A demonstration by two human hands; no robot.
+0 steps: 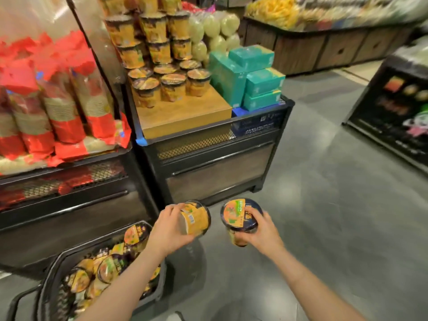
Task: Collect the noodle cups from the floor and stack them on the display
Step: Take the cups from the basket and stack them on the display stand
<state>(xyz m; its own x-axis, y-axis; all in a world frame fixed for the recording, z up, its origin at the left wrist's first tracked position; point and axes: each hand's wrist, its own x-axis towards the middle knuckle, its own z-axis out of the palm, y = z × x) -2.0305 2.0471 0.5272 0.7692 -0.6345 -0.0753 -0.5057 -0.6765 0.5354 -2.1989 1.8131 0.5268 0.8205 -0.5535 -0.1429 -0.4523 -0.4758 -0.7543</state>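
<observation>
The noodle cups (196,220) look like paper with shiny plastic wrap. The display (217,163) has black metal edges, a wire mesh strip and dull wood panels. The floor (324,205) is smooth, grey and a bit shiny.

no legible text anywhere. barcode sticker (191,219) on side of left cup (195,218), digits too small to read. large dark characters on lid of right cup (240,215), blurred beyond reading. white print on blue box (257,126) under teal boxes (251,75), smeared. orange lettering on black sign (393,107) at right, also unreadable.
</observation>
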